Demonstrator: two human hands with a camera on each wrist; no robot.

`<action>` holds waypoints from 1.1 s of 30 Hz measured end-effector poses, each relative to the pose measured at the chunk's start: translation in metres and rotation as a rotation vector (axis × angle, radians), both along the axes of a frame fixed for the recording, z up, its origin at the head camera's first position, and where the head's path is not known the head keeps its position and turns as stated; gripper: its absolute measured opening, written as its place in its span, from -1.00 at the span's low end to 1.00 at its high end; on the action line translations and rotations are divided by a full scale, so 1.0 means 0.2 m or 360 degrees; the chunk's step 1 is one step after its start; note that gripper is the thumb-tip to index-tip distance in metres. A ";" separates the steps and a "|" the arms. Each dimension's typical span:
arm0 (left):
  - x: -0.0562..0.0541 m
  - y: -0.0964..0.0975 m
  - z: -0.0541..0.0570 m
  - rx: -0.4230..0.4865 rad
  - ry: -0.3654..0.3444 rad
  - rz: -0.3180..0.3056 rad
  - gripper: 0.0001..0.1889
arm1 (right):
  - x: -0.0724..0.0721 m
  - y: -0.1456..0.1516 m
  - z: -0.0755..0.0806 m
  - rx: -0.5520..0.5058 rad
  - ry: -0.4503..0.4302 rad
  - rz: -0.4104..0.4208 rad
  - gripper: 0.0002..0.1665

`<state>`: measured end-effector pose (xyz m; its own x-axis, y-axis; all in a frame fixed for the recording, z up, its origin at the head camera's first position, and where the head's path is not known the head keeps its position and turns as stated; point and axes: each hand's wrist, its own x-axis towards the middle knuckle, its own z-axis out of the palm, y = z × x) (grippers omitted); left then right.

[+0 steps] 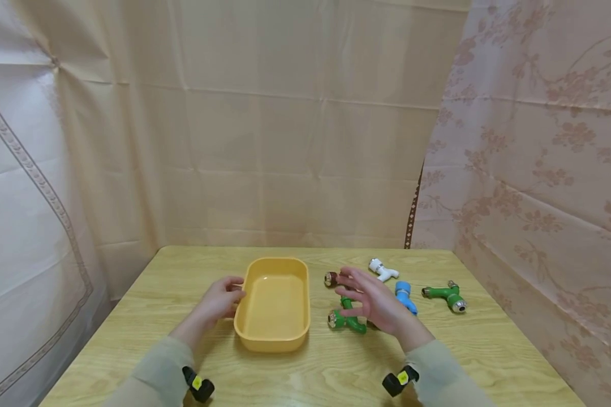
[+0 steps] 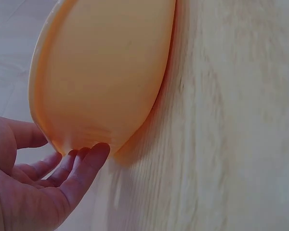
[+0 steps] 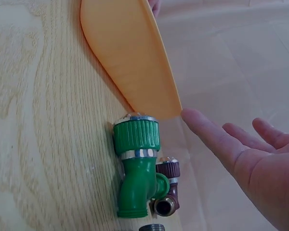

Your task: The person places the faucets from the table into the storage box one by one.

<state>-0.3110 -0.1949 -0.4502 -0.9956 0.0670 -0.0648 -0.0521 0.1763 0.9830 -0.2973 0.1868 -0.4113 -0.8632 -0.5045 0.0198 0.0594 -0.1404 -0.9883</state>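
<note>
A yellow plastic basin (image 1: 272, 305) sits on the wooden table, and no contents show in it. At its left side is my left hand (image 1: 221, 299), with fingertips touching the outer wall near the rim in the left wrist view. My right hand (image 1: 379, 308) hovers with spread fingers over several taps and holds nothing. Under and beside it lie a green tap (image 1: 356, 325) and a brown tap (image 1: 331, 279), both partly hidden in the head view. The right wrist view shows the green tap (image 3: 137, 168) in front of the brown tap (image 3: 168, 171).
A white tap (image 1: 384, 272) lies behind the right hand. To its right are a blue tap (image 1: 405, 297) and another green tap (image 1: 445, 294) with metal ends. Curtains (image 1: 295, 141) hang behind the wooden table (image 1: 183, 271) and on both sides.
</note>
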 end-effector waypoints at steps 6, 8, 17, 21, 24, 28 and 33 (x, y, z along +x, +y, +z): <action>0.03 0.03 0.00 0.0048 -0.0015 -0.0013 -0.55 | 0.02 0.03 0.00 0.0010 -0.0005 -0.0013 -0.18; 0.03 0.04 0.00 0.0052 -0.0016 -0.0011 -0.55 | 0.02 0.04 -0.01 0.0007 -0.0010 -0.0016 -0.17; 0.05 0.09 -0.01 0.0067 -0.0011 0.0007 -0.57 | 0.03 0.11 -0.01 0.0027 0.0012 -0.0013 -0.18; 0.06 0.11 -0.02 0.0082 -0.0005 -0.0008 -0.56 | 0.04 0.13 -0.01 0.0024 0.0014 -0.0012 -0.18; 0.07 0.12 -0.02 0.0103 -0.0003 -0.0013 -0.56 | 0.04 0.14 -0.01 0.0016 0.0011 -0.0020 -0.17; 0.08 0.13 -0.01 0.0119 0.0000 -0.0016 -0.55 | 0.05 0.16 0.01 0.0011 0.0030 -0.0025 -0.16; 0.08 0.14 -0.01 0.0104 0.0000 -0.0004 -0.56 | 0.05 0.18 0.04 0.0081 0.0107 -0.0068 -0.18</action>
